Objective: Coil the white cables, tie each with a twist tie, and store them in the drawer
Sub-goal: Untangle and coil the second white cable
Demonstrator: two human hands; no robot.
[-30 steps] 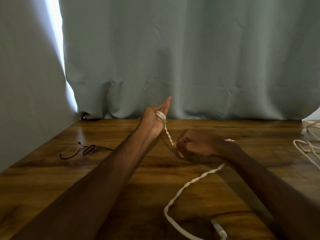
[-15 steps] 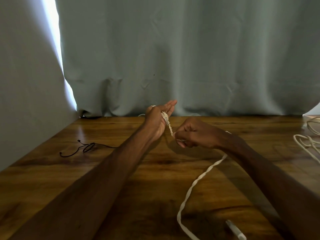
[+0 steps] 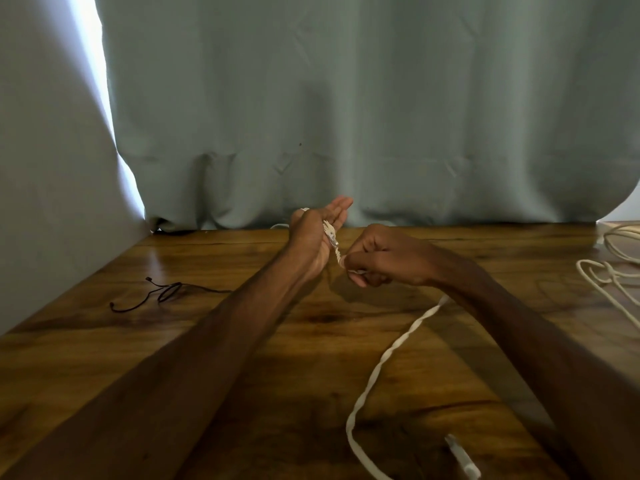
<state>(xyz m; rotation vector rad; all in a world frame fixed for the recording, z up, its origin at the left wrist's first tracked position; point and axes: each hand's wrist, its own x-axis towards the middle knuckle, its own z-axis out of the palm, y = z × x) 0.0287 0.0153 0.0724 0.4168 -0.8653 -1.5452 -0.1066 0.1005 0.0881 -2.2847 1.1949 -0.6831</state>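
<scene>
— Nearest us, the plug (image 3: 462, 457) of the white cable (image 3: 381, 362) lies on the counter (image 3: 242, 341). The slack loop beside it looks a little tighter than a second ago.
— Yes, we are drawing it in. Our right hand (image 3: 384, 256) pinches the strand in curled fingers. It has closed up on our left hand (image 3: 313, 237), so the stretch between them is shorter than before.
— And the left?
— Its fingers are straight and point away, with the wound turns lying across the palm. We cannot tell whether the thumb clamps them.
— So we judge another turn is going on, with most of the cable still to coil.
— Farther off, a thin black cord (image 3: 162, 292) lies where it was at the left. More white cables (image 3: 609, 271) wait at the right edge, well apart. We see no drawer.
</scene>
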